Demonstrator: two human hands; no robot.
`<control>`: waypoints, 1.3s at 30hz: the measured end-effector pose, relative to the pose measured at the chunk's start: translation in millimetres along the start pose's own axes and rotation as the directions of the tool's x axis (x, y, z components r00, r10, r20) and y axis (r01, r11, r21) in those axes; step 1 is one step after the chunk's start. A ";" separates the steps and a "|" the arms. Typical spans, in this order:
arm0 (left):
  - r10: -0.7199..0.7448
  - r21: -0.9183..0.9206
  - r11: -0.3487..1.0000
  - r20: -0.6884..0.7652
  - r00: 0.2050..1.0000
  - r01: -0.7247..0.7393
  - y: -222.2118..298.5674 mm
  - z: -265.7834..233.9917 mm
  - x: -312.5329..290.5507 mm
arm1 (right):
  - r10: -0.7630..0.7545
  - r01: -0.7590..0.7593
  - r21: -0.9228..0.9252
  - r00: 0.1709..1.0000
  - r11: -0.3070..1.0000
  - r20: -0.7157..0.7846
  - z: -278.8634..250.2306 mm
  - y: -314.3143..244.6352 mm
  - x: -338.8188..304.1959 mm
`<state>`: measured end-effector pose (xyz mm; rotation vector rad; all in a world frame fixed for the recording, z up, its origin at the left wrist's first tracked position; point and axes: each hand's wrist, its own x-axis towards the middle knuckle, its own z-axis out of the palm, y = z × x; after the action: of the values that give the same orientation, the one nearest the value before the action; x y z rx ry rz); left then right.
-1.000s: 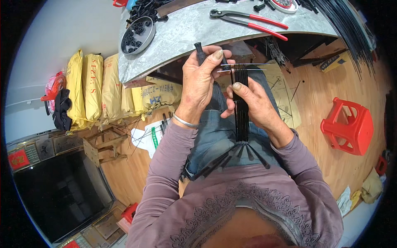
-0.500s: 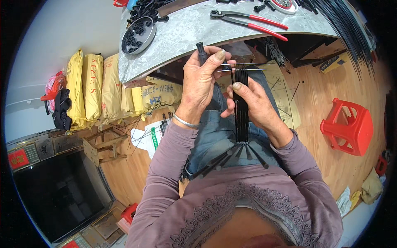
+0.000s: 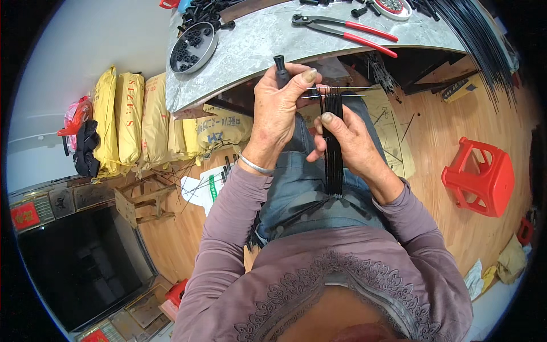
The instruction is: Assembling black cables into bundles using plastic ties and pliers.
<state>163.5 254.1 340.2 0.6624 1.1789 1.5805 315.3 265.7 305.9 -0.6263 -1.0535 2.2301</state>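
Observation:
My left hand (image 3: 279, 111) is closed around a small black-handled tool (image 3: 280, 64) whose thin metal needle (image 3: 342, 91) sticks out to the right. My right hand (image 3: 350, 142) grips a bundle of thin black rods (image 3: 333, 151), held upright over my lap. The needle crosses the top of the bundle. Both hands sit just below the edge of the grey workbench (image 3: 256, 51).
On the workbench lie red-handled pliers (image 3: 347, 28), a round metal dish of small black parts (image 3: 194, 45) and long black rods (image 3: 478, 40) at the right. Yellow sacks (image 3: 128, 119) lean at the left. A red plastic stool (image 3: 478, 176) stands on the wooden floor.
My left hand has risen slightly with the tool. The bundle in my right hand stays in about the same place.

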 end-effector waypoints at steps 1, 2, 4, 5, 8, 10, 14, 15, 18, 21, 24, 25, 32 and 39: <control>0.016 0.007 1.000 -0.005 1.000 -0.016 -0.8 0.1 -0.2 | -0.002 0.002 0.006 1.000 1.000 0.002 -0.1 0.4 -0.2; 0.016 0.007 1.000 -0.006 1.000 -0.016 -1.7 0.0 -0.3 | -0.001 0.001 0.007 1.000 1.000 0.003 0.1 0.5 -0.6; 0.024 0.002 1.000 -0.014 1.000 -0.024 -3.0 -0.5 -0.2 | 0.012 -0.011 0.036 1.000 0.999 -0.004 0.6 0.4 -1.2; 0.024 0.003 1.000 -0.015 1.000 -0.024 -2.3 -0.9 -0.1 | 0.011 -0.011 0.037 1.000 0.999 -0.003 0.7 0.5 -1.2; 0.020 -0.029 0.999 -0.018 1.000 -0.021 -0.3 -0.7 -0.6 | -0.014 0.014 0.012 0.999 1.000 0.032 0.1 1.6 -0.3; 0.033 -0.005 0.999 -0.011 0.999 -0.033 0.9 1.9 -1.3 | 0.025 -0.026 0.024 1.000 0.999 0.017 -0.4 1.8 1.3; 0.025 -0.022 0.999 -0.020 0.999 -0.026 0.8 3.6 -0.3 | 0.025 -0.025 0.040 1.000 0.999 0.011 0.3 0.3 1.4; 0.025 -0.016 1.000 -0.020 0.999 -0.025 1.5 3.5 -0.9 | 0.020 -0.021 0.029 1.000 0.999 0.013 -0.1 0.8 2.0; 0.017 -0.013 1.000 -0.023 1.000 -0.018 2.4 3.7 -1.7 | 0.022 -0.022 0.021 1.000 1.000 0.013 -1.1 2.6 3.0; 0.010 -0.016 1.000 -0.031 0.999 -0.010 5.8 5.3 -5.1 | 0.020 -0.020 0.010 1.000 1.000 0.008 -1.1 4.9 2.9; -0.010 0.005 1.000 -0.050 0.999 0.011 7.8 3.1 -4.3 | -0.022 0.020 -0.123 1.000 0.992 -0.012 -1.9 5.2 3.6; -0.018 0.019 1.000 -0.055 0.998 0.019 9.2 1.9 -5.0 | -0.067 0.060 -0.254 0.998 0.965 -0.020 -0.5 3.8 2.5; -0.039 0.077 0.996 0.023 0.999 0.037 16.9 0.6 -7.4 | -0.138 0.108 -0.372 0.989 0.922 -0.055 7.0 -11.0 -4.2; -0.106 0.176 0.979 0.019 0.994 0.101 0.4 -15.1 -28.6 | -0.188 0.137 -0.356 0.976 0.924 -0.112 8.6 -8.4 -2.5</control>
<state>160.0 222.0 338.8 0.7226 1.3206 1.3874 314.3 263.8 318.0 -0.8037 -1.3837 1.8394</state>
